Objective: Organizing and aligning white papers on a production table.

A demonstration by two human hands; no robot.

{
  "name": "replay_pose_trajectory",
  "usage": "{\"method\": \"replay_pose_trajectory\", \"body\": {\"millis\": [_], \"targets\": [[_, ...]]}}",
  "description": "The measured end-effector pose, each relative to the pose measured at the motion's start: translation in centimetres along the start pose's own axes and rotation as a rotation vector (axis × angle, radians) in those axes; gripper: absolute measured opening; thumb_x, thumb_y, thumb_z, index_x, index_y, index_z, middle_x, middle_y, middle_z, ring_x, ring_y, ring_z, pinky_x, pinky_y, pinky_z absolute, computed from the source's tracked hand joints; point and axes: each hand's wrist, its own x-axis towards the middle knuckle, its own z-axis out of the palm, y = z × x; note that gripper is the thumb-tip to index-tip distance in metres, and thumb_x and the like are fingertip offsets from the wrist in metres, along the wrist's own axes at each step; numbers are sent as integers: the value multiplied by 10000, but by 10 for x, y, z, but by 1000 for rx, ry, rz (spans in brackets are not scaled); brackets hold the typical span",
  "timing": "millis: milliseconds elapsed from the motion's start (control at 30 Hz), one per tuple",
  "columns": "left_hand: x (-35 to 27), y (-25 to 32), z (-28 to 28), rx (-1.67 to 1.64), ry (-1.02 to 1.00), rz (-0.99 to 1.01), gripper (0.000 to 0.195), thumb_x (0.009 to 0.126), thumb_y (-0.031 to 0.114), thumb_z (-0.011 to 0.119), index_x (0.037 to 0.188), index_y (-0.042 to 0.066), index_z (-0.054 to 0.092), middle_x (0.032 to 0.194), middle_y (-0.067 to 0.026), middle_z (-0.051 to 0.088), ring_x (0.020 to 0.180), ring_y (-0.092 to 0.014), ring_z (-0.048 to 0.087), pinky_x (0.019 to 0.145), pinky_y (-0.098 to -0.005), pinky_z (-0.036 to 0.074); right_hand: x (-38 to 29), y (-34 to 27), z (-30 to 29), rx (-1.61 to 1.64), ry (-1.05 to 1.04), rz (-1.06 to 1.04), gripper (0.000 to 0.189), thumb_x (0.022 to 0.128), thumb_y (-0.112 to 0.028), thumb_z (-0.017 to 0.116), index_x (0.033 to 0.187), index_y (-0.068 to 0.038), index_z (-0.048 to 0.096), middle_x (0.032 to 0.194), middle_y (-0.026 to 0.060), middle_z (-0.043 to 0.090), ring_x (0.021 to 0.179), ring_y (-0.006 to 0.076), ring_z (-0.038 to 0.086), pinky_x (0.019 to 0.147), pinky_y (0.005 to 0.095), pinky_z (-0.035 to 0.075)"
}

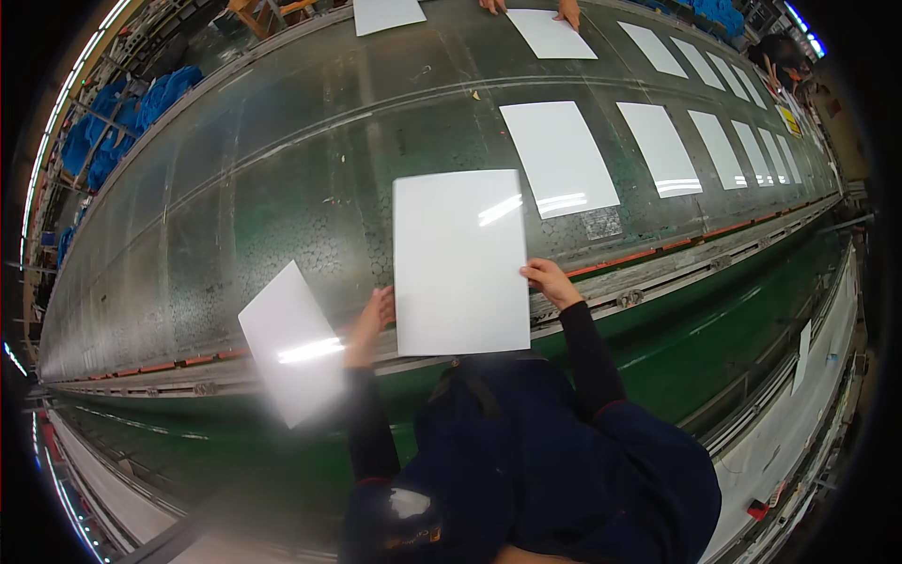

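Note:
In front of my body, a white rectangular sheet (461, 261) is held up over the near edge of the long conveyor belt. My right hand (550, 280) pinches its right edge between thumb and fingers. At the left edge, the fingers of my left hand (377, 314) press against the sheet, partly blurred. A second white sheet (292, 338) is tilted beside my left forearm, reaching past the belt's near edge; what supports it cannot be made out. Another white sheet (560, 158) lies flat on the belt, just beyond and to the right of the held one.
The green-grey belt (296, 169) has a metal side rail (634, 296) along its near side. Several white sheets (659, 148) lie in rows to the right. Across the belt, a co-worker's hands (567, 13) touch a sheet (553, 35). Blue material (169, 92) is heaped at far left.

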Motion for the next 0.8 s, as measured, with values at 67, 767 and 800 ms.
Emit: {"method": "replay_pose_trajectory", "body": {"millis": [67, 767, 800], "targets": [[23, 6, 13, 363, 69, -8, 406, 830, 286, 441, 1092, -23, 407, 981, -103, 535, 869, -164, 528, 750, -279, 410, 26, -7, 7, -90, -92, -85, 163, 742, -193, 599, 686, -54, 534, 607, -46, 471, 563, 35, 415, 513, 179, 333], [189, 64, -18, -43, 355, 25, 233, 773, 89, 545, 974, 15, 451, 927, -76, 540, 825, -155, 528, 712, -262, 430, 231, -40, 52, -514, 354, -266, 274, 584, -227, 698, 587, -10, 531, 528, 76, 510, 470, 179, 475, 471, 293, 371], [194, 63, -20, -47, 330, 47, 259, 774, 82, 542, 1001, 13, 436, 941, -80, 536, 842, -163, 526, 724, -268, 430, 229, -38, 52, -616, 397, -298, 282, 602, -254, 678, 582, -9, 538, 548, 107, 515, 492, 223, 495, 488, 314, 385]]}}
